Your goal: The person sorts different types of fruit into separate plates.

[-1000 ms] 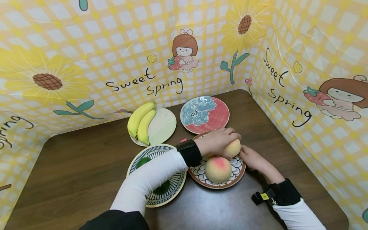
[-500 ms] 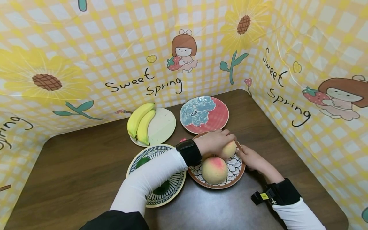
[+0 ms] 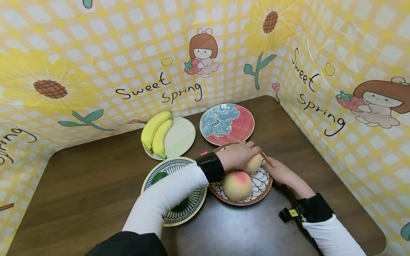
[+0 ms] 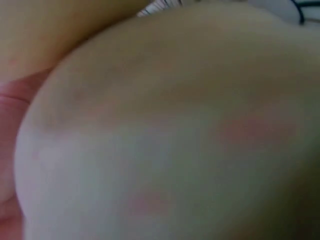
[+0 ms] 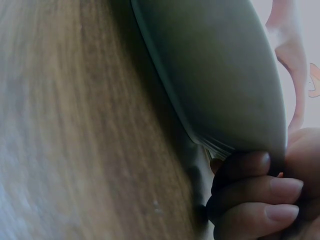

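My left hand (image 3: 240,155) lies over a pale yellow peach (image 3: 254,163) at the back of a brown-rimmed plate (image 3: 267,190), its fingers curved round the fruit. A second peach (image 3: 237,186), blushed pink on top, sits in front of that hand on the same plate. In the left wrist view a blurred peach surface (image 4: 150,165) fills most of the picture. My right hand (image 3: 279,172) pinches the plate's right rim. The right wrist view shows its fingers (image 5: 255,192) curled under the plate's edge (image 5: 235,75). Any fruit under my left palm is hidden.
Two bananas (image 3: 157,133) lie on a pale plate (image 3: 184,137) at the back. A red plate with a blue flower (image 3: 241,124) stands beside it. My left forearm crosses a blue-patterned plate (image 3: 200,199) with green fruit (image 3: 159,177). Printed cloth (image 3: 134,46) walls off the brown table (image 3: 89,185).
The peach under my left hand has shifted a little left and down, and the front peach has slid slightly left. My right hand stays at the plate's rim.
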`<state>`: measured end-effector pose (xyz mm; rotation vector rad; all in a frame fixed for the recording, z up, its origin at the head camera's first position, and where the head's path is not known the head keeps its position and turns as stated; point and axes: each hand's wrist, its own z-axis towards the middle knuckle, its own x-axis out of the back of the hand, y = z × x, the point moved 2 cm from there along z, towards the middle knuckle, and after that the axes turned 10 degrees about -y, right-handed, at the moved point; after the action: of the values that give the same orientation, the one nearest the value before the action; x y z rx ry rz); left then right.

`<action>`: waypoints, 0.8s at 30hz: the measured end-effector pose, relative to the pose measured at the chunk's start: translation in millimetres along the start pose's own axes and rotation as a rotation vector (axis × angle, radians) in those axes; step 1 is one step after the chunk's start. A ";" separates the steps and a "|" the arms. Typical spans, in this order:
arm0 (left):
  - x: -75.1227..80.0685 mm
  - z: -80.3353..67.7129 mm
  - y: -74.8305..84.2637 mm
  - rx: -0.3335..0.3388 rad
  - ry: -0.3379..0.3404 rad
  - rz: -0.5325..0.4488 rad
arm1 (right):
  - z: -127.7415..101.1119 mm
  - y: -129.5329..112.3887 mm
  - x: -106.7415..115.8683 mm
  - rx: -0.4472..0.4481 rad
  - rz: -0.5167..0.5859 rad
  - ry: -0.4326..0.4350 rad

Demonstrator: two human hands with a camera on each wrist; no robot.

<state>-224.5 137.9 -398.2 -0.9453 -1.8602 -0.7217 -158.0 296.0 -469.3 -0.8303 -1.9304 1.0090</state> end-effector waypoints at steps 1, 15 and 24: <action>-0.1 -0.2 -0.4 0.000 -0.005 -0.004 | 0.5 -0.1 0.4 0.000 0.002 -0.003; -0.5 -3.2 2.0 -0.091 -0.032 -0.051 | 0.2 -2.9 1.1 0.000 -0.005 0.009; -2.6 -5.9 1.1 -0.091 -0.042 -0.121 | -1.7 -2.1 -0.2 -0.027 -0.028 0.003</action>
<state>-220.2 133.1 -397.9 -0.9170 -1.9490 -0.8718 -156.8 295.4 -466.9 -0.8172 -1.9513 0.9668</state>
